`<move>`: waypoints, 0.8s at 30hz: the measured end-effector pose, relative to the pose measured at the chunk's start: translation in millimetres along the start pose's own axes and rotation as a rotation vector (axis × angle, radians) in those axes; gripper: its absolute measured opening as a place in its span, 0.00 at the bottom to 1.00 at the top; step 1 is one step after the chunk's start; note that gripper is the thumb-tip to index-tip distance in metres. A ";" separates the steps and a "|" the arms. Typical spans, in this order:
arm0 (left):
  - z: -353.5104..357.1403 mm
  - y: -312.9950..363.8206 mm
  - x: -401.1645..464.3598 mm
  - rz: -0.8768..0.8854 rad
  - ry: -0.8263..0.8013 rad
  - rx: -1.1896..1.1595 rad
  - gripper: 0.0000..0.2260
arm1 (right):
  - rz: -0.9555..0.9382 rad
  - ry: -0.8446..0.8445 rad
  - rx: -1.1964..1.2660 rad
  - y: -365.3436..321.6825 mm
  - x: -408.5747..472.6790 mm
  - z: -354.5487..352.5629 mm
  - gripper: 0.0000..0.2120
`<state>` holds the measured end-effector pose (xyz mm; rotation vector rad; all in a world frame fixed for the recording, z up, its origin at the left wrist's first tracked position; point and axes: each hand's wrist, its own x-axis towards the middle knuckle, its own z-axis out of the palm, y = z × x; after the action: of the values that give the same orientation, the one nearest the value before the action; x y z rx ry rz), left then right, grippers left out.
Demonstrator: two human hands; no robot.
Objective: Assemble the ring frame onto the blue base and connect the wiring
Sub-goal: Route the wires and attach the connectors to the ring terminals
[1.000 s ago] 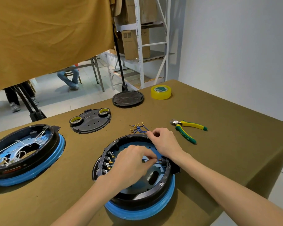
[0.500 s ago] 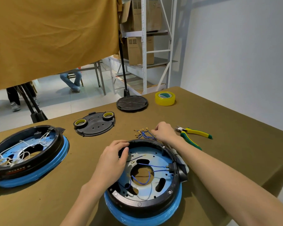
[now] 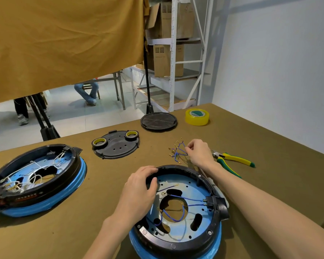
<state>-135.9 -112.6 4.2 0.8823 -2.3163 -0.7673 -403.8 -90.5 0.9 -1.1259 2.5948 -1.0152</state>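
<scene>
Left hand (image 3: 138,191) gripping ring frame (image 3: 187,245) rim, right hand (image 3: 199,152) pinching loose wires (image 3: 177,152)

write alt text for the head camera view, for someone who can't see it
A person's left hand grips the rim of a black ring frame seated on a blue base, while the right hand pinches a bundle of loose blue wires on the brown table. Pliers, yellow tape and a second assembly lie nearby.
</scene>
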 end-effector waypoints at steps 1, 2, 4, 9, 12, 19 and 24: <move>0.0 -0.3 0.1 0.001 0.000 -0.001 0.14 | -0.009 0.005 0.023 -0.3 1.2 -0.6 0.05; 0.0 -0.6 0.3 0.002 0.000 -0.001 0.14 | -0.019 0.004 0.045 -0.6 2.6 -1.2 0.05; -0.1 -1.1 0.4 0.005 0.000 0.002 0.14 | -0.024 -0.012 0.078 0.6 5.4 -2.2 0.06; 0.3 -2.5 0.6 0.004 -0.004 0.009 0.14 | 0.030 -0.080 0.030 15.7 9.7 -5.5 0.05; 0.7 -2.8 1.3 0.004 -0.001 0.008 0.14 | 0.017 -0.098 0.035 20.6 6.1 -8.2 0.07; 1.0 -3.1 2.4 -0.006 -0.002 0.005 0.14 | -0.046 -0.227 -0.214 13.2 -2.7 -5.1 0.07; 0.7 -2.8 2.0 -0.006 -0.003 0.001 0.14 | -0.011 -0.169 -0.217 9.4 0.1 -9.8 0.05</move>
<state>-136.4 -115.6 2.4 0.8895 -2.3178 -0.7714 -413.1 -80.8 2.4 -1.2163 2.6103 -0.6197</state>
